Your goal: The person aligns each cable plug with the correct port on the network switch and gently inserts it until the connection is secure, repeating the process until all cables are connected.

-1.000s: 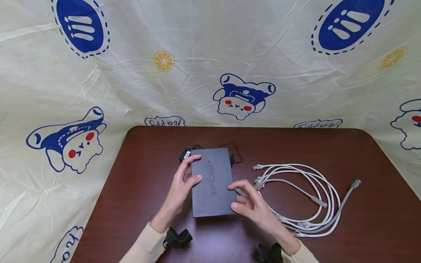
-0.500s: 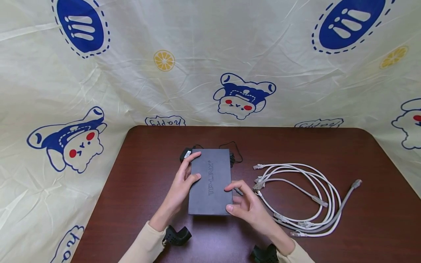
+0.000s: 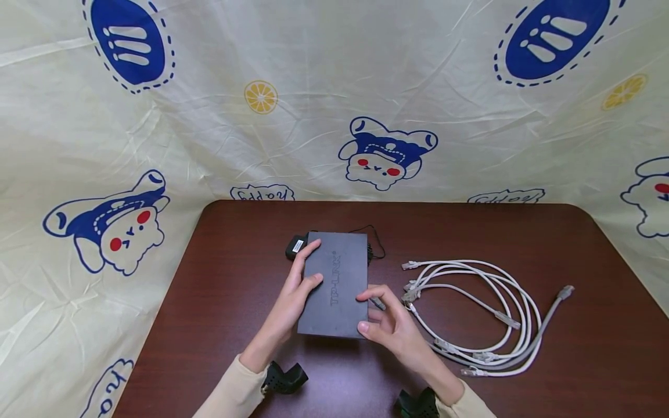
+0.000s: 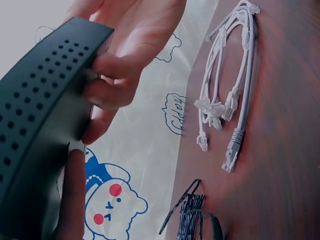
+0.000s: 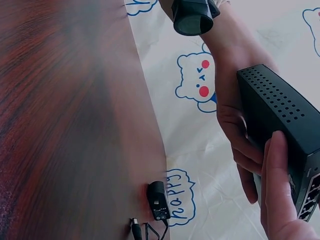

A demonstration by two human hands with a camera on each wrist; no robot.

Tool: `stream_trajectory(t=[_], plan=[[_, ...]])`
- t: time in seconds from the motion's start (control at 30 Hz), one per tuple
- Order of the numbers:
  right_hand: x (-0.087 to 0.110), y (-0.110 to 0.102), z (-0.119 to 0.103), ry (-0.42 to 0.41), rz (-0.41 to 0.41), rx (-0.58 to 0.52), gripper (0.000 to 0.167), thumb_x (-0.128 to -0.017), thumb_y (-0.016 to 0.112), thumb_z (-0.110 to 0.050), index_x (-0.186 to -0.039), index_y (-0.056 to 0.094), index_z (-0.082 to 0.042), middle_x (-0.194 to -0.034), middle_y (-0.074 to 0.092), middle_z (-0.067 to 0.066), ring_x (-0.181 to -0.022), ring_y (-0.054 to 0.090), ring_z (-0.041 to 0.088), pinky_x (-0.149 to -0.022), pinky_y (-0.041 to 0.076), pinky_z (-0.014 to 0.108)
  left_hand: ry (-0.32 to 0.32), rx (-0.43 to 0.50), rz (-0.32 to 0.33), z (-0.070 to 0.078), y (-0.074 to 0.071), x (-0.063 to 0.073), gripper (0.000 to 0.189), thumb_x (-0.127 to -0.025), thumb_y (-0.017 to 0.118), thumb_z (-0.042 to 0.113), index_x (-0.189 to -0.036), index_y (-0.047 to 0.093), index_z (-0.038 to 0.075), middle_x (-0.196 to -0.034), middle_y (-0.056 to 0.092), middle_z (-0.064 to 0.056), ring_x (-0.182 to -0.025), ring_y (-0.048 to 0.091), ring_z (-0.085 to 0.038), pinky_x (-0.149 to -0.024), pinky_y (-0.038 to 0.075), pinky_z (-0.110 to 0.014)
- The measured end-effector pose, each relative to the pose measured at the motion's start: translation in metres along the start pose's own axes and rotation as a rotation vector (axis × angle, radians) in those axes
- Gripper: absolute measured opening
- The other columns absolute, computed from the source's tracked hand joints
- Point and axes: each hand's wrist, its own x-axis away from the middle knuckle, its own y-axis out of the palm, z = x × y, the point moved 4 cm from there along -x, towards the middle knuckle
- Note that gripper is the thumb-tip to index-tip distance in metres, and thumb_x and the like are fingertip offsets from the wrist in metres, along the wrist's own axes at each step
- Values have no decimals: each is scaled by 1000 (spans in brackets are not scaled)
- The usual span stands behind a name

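Note:
A dark grey network switch (image 3: 334, 284) marked TP-LINK hangs above the table between both hands, top face toward the head camera. My left hand (image 3: 295, 296) grips its left long edge, with thumb and index finger on the top face. On the right edge, my right hand (image 3: 394, 325) holds it near the lower corner, thumb and index finger on top. Rows of vent holes mark one side of the switch (image 4: 42, 85) in the left wrist view. Ports show on another face of the switch (image 5: 311, 197) in the right wrist view. The other fingers reach underneath, partly hidden in the head view.
A loose coil of white and grey network cables (image 3: 522, 302) lies to the right on the brown table (image 3: 235, 244). Behind the switch sit a black power adapter (image 3: 295, 247) and its bundled black cord (image 4: 192, 215). A printed cloth (image 3: 303, 151) rises beyond the table's far edge.
The switch has turned slightly clockwise and tilted, its near edge shifting left and up in the head view. Both hands keep hold of it; the right hand has moved slightly left.

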Motion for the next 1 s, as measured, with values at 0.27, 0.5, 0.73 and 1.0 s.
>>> stream_trajectory(t=[0.27, 0.5, 0.73, 1.0], plan=[[-3, 2, 0, -40, -15, -21, 35, -90, 53, 10, -122, 39, 8, -126, 21, 24, -102, 59, 26, -77, 51, 31, 8, -12, 2, 3, 2, 1, 53, -99, 43, 12, -147, 33, 30, -152, 23, -1, -133, 26, -24, -102, 19, -49], [-3, 3, 0, -32, -3, -18, 35, -90, 54, 9, -122, 40, 7, -128, 21, 25, -100, 59, 25, -76, 51, 29, 8, -7, 10, 4, 3, 1, 51, -99, 45, 14, -146, 34, 30, -152, 23, 0, -133, 26, -24, -101, 20, -48], [-3, 4, 2, -15, 8, -5, 34, -90, 55, 9, -121, 40, 7, -129, 20, 25, -100, 60, 26, -76, 51, 30, 8, -13, 30, 4, 2, 1, 50, -99, 49, 17, -146, 36, 29, -150, 27, -4, -127, 34, -27, -95, 27, -44], [-3, 5, 2, -22, -9, -10, 34, -90, 55, 9, -121, 41, 7, -126, 21, 24, -94, 61, 23, -73, 50, 28, 24, -13, 72, 5, 1, 1, 51, -96, 55, 19, -143, 41, 33, -146, 33, -2, -123, 39, -24, -95, 30, -43]])
